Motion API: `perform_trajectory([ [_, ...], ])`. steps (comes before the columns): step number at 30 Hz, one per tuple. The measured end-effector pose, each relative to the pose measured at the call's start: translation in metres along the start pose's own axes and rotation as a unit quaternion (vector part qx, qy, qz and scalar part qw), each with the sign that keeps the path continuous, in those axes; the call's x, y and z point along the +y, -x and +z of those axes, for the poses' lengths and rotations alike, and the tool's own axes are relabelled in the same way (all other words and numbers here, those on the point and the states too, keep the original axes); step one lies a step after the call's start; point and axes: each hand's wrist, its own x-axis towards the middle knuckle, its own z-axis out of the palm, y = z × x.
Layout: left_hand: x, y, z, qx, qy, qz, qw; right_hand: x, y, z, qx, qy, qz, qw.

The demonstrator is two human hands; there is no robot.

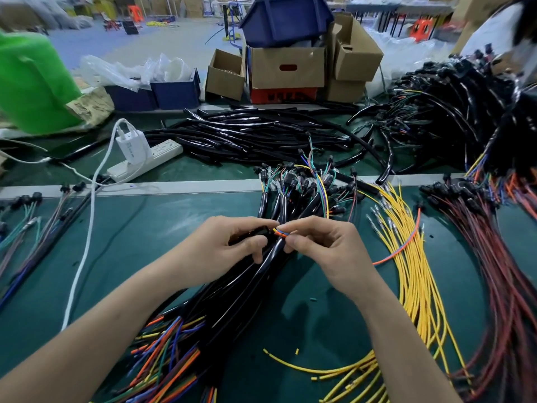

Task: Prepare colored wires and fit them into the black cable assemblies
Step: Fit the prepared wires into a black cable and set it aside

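Note:
My left hand grips the end of a black cable sleeve just above the green mat. My right hand pinches a small bunch of orange, blue and yellow wire ends right at that sleeve's mouth. Under both hands lies a bundle of black cable assemblies with coloured wires fanning out at its near end. To the right lies a sheaf of yellow wires with metal terminals. A single orange wire crosses them.
Dark red wires with black connectors lie at the far right. Bare black sleeves are heaped behind. A white power strip with charger and white cable sits at the left. Cardboard boxes and blue bins stand at the back.

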Motion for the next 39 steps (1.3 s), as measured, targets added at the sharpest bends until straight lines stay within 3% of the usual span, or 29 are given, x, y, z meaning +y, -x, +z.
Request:
perform_trajectory([
  [7, 0.003, 0.001, 0.002, -0.044, 0.055, 0.004, 0.997, -0.002, -0.001, 0.003, -0.005, 0.009, 0.004, 1.0],
  [20, 0.009, -0.001, -0.004, -0.094, -0.149, -0.005, 0.984, 0.001, 0.0, -0.002, -0.041, 0.05, 0.03, 0.997],
  [28, 0.014, -0.002, 0.009, -0.037, -0.067, -0.008, 0.997, -0.001, 0.0, -0.004, -0.05, 0.017, 0.036, 0.998],
  [39, 0.017, -0.007, 0.011, -0.117, -0.185, -0.017, 0.975, -0.001, 0.001, -0.005, -0.111, 0.043, 0.067, 0.991],
])
